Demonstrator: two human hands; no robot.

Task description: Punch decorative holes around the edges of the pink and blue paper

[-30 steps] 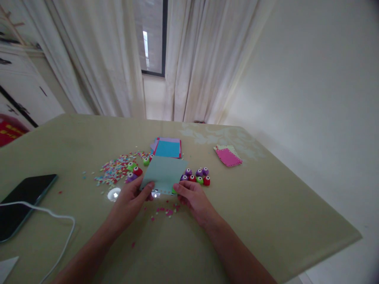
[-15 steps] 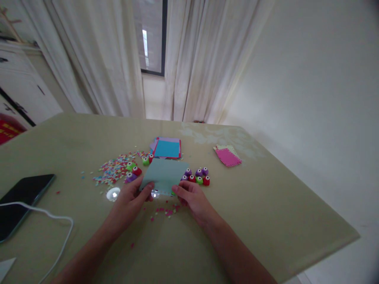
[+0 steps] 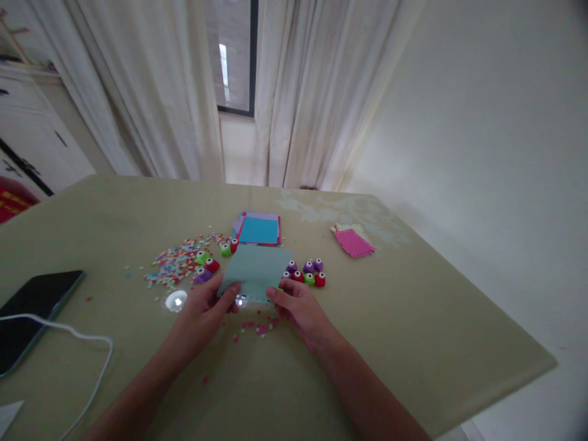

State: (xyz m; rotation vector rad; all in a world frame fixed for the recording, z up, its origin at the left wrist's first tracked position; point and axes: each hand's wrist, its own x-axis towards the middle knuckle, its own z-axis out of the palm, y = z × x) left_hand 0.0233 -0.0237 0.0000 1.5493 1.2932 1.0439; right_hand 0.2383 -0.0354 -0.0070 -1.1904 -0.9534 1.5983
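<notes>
My left hand pinches a pale blue-green paper sheet by its left near corner, thumb on top. Small holes run along the sheet's near edge. At the right end of that edge, my right hand is closed on a small green craft punch, mostly hidden by the fingers and the paper. Pink and pale paper bits lie on the table below. Several eyed craft punches in purple, red and green stand just beyond my right hand, and more punches are left of the sheet.
Colourful confetti is spread on the left. A stack of coloured paper lies behind the held sheet, and edge-punched pink and pale sheets are at right. A phone and white cable occupy the left side of the table.
The sheet has tipped slightly flatter, its far edge a little lower. Both hands keep their grip in nearly the same place. The view has shifted very slightly.
</notes>
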